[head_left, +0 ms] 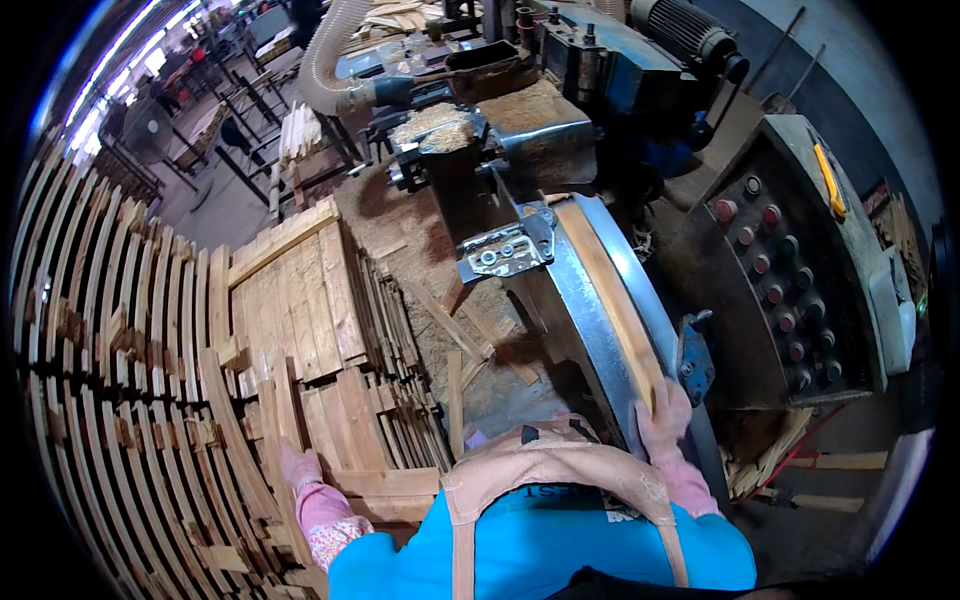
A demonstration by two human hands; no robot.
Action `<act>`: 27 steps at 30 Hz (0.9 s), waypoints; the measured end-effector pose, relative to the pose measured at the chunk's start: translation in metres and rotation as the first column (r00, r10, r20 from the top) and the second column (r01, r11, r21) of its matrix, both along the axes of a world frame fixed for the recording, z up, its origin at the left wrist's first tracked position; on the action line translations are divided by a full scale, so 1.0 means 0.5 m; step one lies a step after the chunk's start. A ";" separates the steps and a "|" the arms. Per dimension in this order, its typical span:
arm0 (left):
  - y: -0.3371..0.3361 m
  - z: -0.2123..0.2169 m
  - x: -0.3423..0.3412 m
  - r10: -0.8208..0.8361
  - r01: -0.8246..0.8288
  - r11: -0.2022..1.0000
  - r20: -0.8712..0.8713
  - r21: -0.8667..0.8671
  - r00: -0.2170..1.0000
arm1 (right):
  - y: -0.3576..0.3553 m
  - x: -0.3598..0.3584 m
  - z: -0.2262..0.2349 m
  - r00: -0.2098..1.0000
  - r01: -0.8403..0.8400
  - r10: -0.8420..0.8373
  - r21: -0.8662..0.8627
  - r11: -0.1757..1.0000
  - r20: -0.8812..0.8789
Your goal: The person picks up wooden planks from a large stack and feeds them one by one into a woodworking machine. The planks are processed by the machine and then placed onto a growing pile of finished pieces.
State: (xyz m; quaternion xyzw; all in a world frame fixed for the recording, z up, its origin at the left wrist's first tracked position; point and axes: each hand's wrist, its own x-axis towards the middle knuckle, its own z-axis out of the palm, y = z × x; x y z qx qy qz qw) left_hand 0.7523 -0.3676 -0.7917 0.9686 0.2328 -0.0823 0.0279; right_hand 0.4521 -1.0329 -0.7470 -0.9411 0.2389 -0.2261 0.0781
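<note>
My right hand (663,415) grips the near end of a long wooden strip (608,290). That strip lies lengthwise on the shiny metal bed (582,320) of a woodworking machine, its far end close to a bolted metal bracket (508,248). On the other side, my left hand (298,466) is closed at the lower end of a narrow wooden slat (286,400), beside a stack of boards (340,420). The fingertips of the left hand are partly hidden.
Tall rows of stacked slats (130,300) fill the left. A control panel (780,270) with several round buttons stands at right, a yellow utility knife (829,180) on its edge. Offcuts (450,315) and sawdust litter the floor. A ribbed hose (325,60) and a motor (685,30) are farther back.
</note>
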 end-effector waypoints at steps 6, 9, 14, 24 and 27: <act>-0.080 0.140 0.082 -0.018 0.024 0.999 0.161 -0.038 0.987 | -0.077 0.224 -0.029 0.991 -0.118 0.116 -0.025 0.993 -0.069; -0.153 0.222 0.168 -0.143 0.242 0.926 0.321 -0.290 0.936 | -0.102 0.304 -0.057 0.989 -0.134 0.131 -0.049 0.990 -0.061; -0.443 0.288 0.300 0.091 0.530 0.159 0.547 -0.833 0.832 | -0.145 0.464 -0.109 0.992 -0.118 0.121 0.071 0.990 -0.036; -1.040 0.245 0.096 -0.103 0.013 -0.460 0.067 -0.888 0.992 | 0.081 0.232 0.050 0.974 -0.222 0.178 0.417 0.881 0.143; -1.049 0.190 -0.006 -0.505 -0.023 -0.430 0.220 -0.902 0.834 | 0.062 0.003 -0.039 0.996 0.033 -0.059 0.353 0.935 0.064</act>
